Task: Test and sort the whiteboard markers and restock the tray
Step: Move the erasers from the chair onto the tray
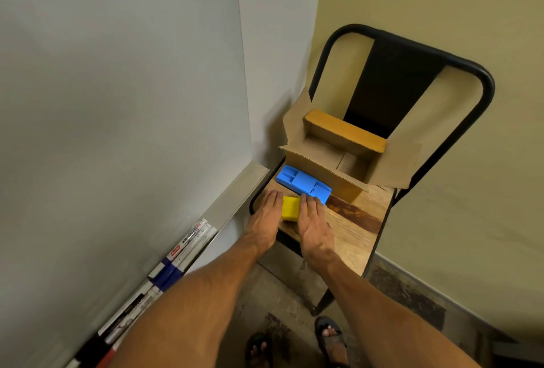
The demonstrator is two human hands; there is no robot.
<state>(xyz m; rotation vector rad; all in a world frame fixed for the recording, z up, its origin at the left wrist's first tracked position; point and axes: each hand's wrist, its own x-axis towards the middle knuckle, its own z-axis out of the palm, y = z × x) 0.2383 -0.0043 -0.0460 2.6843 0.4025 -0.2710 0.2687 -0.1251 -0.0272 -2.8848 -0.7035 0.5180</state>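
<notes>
Hands: left hand (266,211) and right hand (313,220) lie flat, fingers together, flanking block (290,208) near seat's (353,229) left edge.
Risk: block could slide off that edge.
Cause: neither hand grips it.

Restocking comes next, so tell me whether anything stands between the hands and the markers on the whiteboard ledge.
Nothing visible does. The left hand and right hand rest on the chair seat flanking the yellow block; the markers lie on the ledge further left, with only open space between them and the left hand.
</notes>
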